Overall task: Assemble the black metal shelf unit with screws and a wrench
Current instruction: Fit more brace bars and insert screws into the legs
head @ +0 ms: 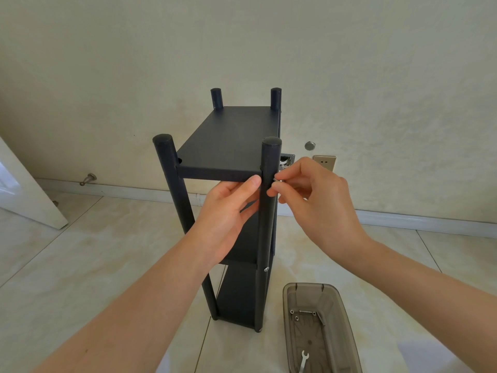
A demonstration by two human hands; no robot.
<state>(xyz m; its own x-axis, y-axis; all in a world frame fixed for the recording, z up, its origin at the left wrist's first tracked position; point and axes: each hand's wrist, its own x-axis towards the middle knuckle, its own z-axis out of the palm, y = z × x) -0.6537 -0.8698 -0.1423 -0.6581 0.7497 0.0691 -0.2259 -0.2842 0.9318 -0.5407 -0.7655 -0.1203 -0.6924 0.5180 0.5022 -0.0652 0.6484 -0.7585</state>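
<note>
Pinched in the fingers [274,188] of the right hand [320,203], a small silver screw [278,180] sits just right of the near-right post [271,157], probably pointing left into it, while the left hand [228,214] grips the top shelf [231,141] from the opposite side.

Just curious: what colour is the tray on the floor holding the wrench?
The tray is see-through smoky brown; head view.
</note>
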